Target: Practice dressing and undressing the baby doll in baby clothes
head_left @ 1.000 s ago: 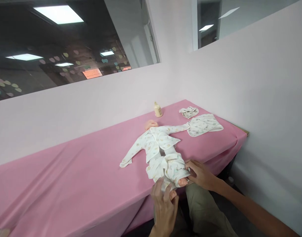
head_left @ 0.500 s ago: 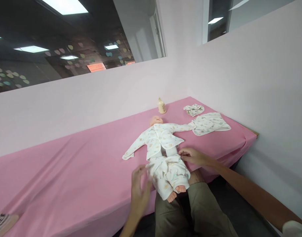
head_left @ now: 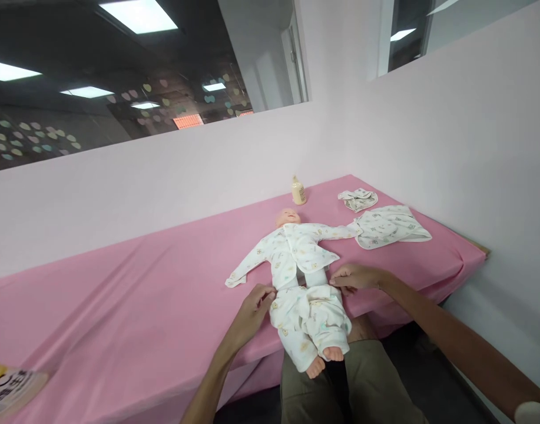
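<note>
A baby doll point(head_left: 288, 217) lies on its back, its feet over the table's front edge and above my lap. It wears a white patterned jacket point(head_left: 301, 247) with long sleeves. White patterned trousers point(head_left: 311, 309) are bunched around its legs, below the jacket's hem; its bare feet stick out of the leg ends. My left hand point(head_left: 253, 311) pinches the waist of the trousers at the left side, fingers bent together. On the opposite side my right hand point(head_left: 357, 278) has its thumb and fingers closed at the trousers' waist edge; the fingertips are partly hidden.
A pink sheet point(head_left: 164, 306) covers the table. Behind the doll's head stands a cream pump bottle point(head_left: 298, 191). Folded patterned cloths, one small point(head_left: 358, 199) and one larger point(head_left: 391, 227), lie at right. White walls point(head_left: 172, 194) border the back and right. A printed package point(head_left: 13, 391) shows at lower left.
My left hand has moved up along the trousers to their waist and closed there. My right hand stays at the right side of the waist. The view has shifted slightly left.
</note>
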The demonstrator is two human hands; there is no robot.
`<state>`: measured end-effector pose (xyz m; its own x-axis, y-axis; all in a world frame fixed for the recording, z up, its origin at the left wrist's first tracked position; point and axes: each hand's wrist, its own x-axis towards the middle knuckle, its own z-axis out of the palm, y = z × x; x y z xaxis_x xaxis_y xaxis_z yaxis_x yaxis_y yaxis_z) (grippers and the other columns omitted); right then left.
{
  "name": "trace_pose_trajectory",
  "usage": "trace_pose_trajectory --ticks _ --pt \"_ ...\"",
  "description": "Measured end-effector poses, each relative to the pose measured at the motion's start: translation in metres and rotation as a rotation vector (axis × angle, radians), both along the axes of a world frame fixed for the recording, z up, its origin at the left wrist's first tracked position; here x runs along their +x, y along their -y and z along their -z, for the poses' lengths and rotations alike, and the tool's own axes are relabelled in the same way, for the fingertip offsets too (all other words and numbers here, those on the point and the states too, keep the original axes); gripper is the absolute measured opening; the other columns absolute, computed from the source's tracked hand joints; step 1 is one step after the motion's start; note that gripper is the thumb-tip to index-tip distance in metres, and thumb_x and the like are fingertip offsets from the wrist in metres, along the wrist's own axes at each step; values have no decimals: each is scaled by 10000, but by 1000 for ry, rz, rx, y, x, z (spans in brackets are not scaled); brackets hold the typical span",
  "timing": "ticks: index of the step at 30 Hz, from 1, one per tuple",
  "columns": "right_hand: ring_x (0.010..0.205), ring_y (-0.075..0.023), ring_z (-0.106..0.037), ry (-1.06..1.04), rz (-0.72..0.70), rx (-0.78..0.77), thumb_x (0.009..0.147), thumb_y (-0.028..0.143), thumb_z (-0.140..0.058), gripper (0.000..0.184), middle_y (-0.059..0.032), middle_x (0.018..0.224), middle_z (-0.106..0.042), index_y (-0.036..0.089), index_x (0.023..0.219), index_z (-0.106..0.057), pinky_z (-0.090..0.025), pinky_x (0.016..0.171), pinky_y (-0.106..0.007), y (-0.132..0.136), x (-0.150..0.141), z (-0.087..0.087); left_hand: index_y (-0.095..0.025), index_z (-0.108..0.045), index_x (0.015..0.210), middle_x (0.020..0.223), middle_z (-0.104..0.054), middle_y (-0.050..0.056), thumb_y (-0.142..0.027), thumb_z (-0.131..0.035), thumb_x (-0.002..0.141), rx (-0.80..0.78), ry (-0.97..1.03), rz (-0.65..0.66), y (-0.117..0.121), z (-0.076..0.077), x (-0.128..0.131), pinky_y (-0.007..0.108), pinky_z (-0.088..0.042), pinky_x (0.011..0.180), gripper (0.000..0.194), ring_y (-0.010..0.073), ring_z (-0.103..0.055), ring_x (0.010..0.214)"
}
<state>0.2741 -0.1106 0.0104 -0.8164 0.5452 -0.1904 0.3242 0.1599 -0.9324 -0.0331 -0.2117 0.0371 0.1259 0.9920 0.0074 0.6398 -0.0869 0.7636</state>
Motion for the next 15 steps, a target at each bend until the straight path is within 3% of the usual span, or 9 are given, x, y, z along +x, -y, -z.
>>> trace_pose_trajectory --ticks 4,8,10,12,15 --pt "623 -96 -485 -59 -5 -41 802 304 -632 157 6 696 -575 149 827 -635 -364 597 -222 6 -5 -3 -216 -618 1021 1030 -595 60 -472 -428 918 -44 34 106 -3 9 -4 325 -462 834 335 195 -549 932" --pt "764 -127 -556 -100 -27 -55 775 250 -647 146 -23 833 -639 145 875 -663 -412 702 -243 12 -8 -9 -205 -571 1141 1015 -602 58 -488 -486 883 -21 83 -43 -8 13 -4 314 -471 794 393 178 -552 863" --pt "753 -130 -546 -101 21 28 801 282 -620 148 -20 809 -627 146 849 -656 -415 699 -254 10 -10 -9 -203 -535 1198 1054 -601 69 -483 -491 876 46 125 -169 -15 13 -1 315 -472 792 429 185 -563 891" --pt "748 -136 -538 -120 157 180 826 314 -587 171 -23 810 -616 151 829 -637 -422 699 -269 5 -14 -6 -213 -496 1260 1126 -590 86 -469 -504 870 130 147 -251 -24 13 4 320 -470 800 467 205 -564 965" --pt "826 -163 -561 -137 411 429 839 309 -558 188 -52 943 -627 162 937 -621 -446 764 -308 -10 -24 -1 -224 -515 1243 1103 -604 81 -433 -472 889 250 86 -267 -41 12 10 322 -459 752 413 207 -558 909"
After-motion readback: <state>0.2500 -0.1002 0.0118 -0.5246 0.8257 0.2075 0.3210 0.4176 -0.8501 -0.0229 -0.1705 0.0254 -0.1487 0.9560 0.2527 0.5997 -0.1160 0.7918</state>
